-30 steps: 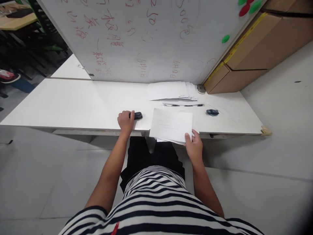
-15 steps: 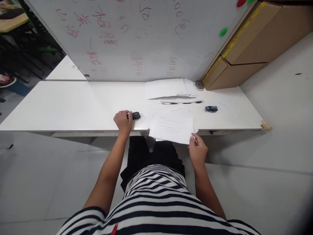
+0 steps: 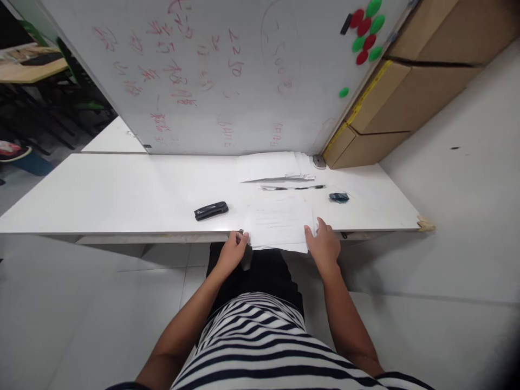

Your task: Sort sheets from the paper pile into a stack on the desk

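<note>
Several printed sheets of paper (image 3: 278,222) lie in a loose stack over the table's front edge, their near side hanging past it. My left hand (image 3: 232,252) is closed at the stack's left corner, thumb and fingers pinching it. At the right edge my right hand (image 3: 325,246) grips the sheets, thumb on top and fingers at the outer side, partly hidden. A black stapler (image 3: 211,210) rests on the table to the left of the sheets, apart from both hands.
Behind the sheets lie another paper stack (image 3: 268,167) and a thin dark-and-clear pen-like item (image 3: 292,188). A small dark crumpled item (image 3: 338,197) sits to the right. A whiteboard (image 3: 252,108) with magnets and cardboard boxes (image 3: 357,149) stand along the back.
My left hand has let go of the stapler and moved right to the paper's left corner. My right hand stays at the right edge. The view has tilted up.
</note>
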The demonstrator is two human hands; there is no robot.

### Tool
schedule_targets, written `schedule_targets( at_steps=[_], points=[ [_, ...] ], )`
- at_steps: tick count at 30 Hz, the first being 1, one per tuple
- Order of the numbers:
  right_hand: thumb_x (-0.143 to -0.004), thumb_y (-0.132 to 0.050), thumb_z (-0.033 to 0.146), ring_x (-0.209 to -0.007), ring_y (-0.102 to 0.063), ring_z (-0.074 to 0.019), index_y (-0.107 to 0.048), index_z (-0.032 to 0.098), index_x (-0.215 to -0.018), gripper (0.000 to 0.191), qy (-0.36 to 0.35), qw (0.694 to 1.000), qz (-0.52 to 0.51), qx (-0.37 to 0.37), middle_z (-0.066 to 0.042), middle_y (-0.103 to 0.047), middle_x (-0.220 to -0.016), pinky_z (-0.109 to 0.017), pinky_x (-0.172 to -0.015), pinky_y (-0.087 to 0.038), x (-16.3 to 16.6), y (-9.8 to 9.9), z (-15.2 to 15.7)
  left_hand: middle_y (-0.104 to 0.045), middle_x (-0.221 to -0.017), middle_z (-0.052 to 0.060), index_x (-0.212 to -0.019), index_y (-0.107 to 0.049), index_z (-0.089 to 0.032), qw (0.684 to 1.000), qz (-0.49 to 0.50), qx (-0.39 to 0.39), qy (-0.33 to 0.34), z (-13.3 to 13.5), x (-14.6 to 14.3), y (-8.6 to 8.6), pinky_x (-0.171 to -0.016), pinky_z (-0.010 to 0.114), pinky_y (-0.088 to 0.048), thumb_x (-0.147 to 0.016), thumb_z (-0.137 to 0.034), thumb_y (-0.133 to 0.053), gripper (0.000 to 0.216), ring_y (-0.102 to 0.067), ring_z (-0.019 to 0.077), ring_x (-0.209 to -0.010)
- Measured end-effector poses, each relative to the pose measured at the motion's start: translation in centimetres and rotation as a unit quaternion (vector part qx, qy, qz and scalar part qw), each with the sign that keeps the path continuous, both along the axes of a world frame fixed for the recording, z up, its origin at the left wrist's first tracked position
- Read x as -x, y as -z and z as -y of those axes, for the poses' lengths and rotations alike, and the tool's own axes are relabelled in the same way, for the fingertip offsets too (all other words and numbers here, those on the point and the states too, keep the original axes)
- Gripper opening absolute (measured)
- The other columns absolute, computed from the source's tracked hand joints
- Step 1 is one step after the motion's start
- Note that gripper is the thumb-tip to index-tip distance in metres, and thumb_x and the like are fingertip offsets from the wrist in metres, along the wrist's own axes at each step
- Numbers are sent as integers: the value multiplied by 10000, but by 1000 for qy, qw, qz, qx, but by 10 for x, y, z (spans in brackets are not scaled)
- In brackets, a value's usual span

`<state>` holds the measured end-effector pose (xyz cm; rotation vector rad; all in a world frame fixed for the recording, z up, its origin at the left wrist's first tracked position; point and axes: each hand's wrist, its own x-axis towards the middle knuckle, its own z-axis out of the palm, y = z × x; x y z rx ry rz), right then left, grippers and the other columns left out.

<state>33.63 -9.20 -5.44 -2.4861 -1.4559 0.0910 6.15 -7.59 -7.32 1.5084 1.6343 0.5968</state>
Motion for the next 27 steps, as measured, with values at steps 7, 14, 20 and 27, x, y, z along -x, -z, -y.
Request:
schedule_targets(
  at_steps=[7, 14, 20, 27],
  points=[
    [-933, -304, 550, -1063, -563, -282, -564, 147, -1257, 579, -23, 992, -115, 43, -148, -595, -1164, -358, -853, -429, -22, -3, -43, -677, -784, 80, -804, -588, -208, 966, -242, -41, 80, -14, -4, -23, -769, 378, -383, -909, -645, -167, 616, -618, 257, -795],
    [-945, -311, 530, -1068, -524, -303, -614, 113, -1166, 561, -44, 998, -36, 40, -171, -559, -1127, -368, -857, -417, -2, -2, -36, -700, -787, 152, -809, -677, -143, 926, -347, -65, 132, -3, -24, -26, -895, 462, -325, -920, -622, -144, 725, -641, 294, -857],
    [-955, -317, 487, -1063, -515, -302, -631, 117, -1118, 512, -52, 998, 9, 44, -171, -574, -1120, -388, -860, -413, 2, -1, -33, -705, -764, 129, -734, -681, -166, 929, -339, -61, 137, -5, -17, -29, -873, 450, -345, -920, -625, -106, 759, -646, 277, -810],
    [-924, -418, 420, -1271, -385, -335, -329, 102, -1427, 602, -96, 994, 34, -43, -211, -466, -1371, -466, -961, -375, 12, -16, -49, -672, -771, 126, -808, -664, -188, 932, -319, -166, 37, -36, 14, -39, -796, 398, -368, -937, -571, -210, 607, -622, 284, -825]
  ],
)
